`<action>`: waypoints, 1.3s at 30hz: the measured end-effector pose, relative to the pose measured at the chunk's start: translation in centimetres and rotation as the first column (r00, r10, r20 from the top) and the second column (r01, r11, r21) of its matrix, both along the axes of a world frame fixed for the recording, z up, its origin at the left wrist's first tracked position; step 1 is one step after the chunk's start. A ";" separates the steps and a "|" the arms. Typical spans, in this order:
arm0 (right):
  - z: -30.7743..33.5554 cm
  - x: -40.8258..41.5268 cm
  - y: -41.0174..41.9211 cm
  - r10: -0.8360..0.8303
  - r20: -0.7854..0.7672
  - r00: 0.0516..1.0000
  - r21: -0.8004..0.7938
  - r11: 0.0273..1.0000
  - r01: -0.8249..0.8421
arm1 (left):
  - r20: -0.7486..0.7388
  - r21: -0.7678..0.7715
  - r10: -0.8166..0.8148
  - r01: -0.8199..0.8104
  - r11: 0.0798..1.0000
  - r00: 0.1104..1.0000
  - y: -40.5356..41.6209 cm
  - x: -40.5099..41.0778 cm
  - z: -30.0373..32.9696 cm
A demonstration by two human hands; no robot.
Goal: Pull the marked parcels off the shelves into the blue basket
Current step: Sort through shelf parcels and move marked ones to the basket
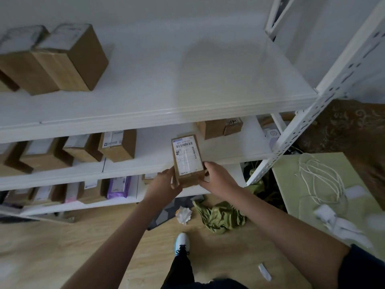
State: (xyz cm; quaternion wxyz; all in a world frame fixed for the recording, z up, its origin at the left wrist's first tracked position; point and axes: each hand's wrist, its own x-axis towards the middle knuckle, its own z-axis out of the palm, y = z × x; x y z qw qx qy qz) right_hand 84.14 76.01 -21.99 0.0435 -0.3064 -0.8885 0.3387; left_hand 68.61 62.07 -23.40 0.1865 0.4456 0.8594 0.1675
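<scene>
Both hands, left hand (166, 180) and right hand (216, 176), gripping labelled parcel (187, 161); label up, clear shelf edge (129, 172) before lowering.

Dim, flat indoor light; soft shadow on top shelf (208, 65); edges warped, perhaps motion-blurred.

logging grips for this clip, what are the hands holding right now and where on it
Both hold one cardboard parcel by its near end: the left hand grips the left side, the right hand the right side. Label faces up.
</scene>
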 end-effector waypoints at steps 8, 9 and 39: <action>1.2 3.5 -2.5 0.032 -0.047 0.998 -0.028 0.999 -0.033 | -0.036 0.083 -0.004 0.007 0.997 0.999 -3.8 3.5 0.9; 1.3 3.6 -2.6 0.029 -0.047 0.998 -0.022 0.999 -0.030 | -0.041 0.082 -0.003 0.007 0.997 0.999 -3.9 3.7 1.0; -2.6 -14.0 0.8 -0.051 -0.026 0.998 -0.142 0.989 0.047 | 0.073 0.126 0.065 -0.074 0.989 0.995 -0.2 -11.6 -2.3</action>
